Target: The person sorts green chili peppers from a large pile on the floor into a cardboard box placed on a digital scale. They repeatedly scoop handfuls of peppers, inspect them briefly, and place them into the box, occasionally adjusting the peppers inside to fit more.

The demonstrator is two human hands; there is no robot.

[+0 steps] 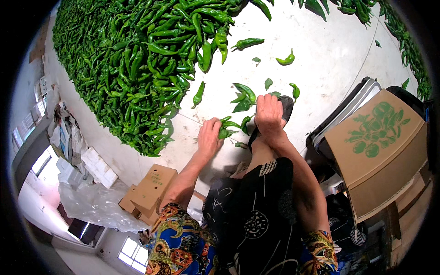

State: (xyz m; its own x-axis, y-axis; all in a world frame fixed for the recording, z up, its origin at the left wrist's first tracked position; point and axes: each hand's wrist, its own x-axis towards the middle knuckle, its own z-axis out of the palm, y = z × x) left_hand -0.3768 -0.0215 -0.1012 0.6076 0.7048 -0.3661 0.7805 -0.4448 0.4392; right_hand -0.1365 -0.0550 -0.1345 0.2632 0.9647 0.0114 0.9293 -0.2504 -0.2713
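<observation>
My left hand (209, 135) is low over the pale floor, its fingers closed around a small bunch of green peppers (227, 127) that sticks out to the right. Curled into a loose fist, my right hand (270, 110) is just above a dark shoe (285, 107). Against its left side lie a green pepper (246, 91) and a dark green leaf (242, 105); whether its hidden fingers grip them is unclear. Another green pepper (246, 124) lies between the two hands. A large heap of green peppers (137, 65) spreads to the upper left.
Single peppers (248, 43) and loose leaves (268, 83) are scattered on the floor (319, 58) ahead. A cardboard box (381, 137) with a green vegetable print stands at right. Smaller cardboard boxes (154, 185) and clear plastic sheeting (96, 206) are at lower left. More peppers (405, 44) line the far right.
</observation>
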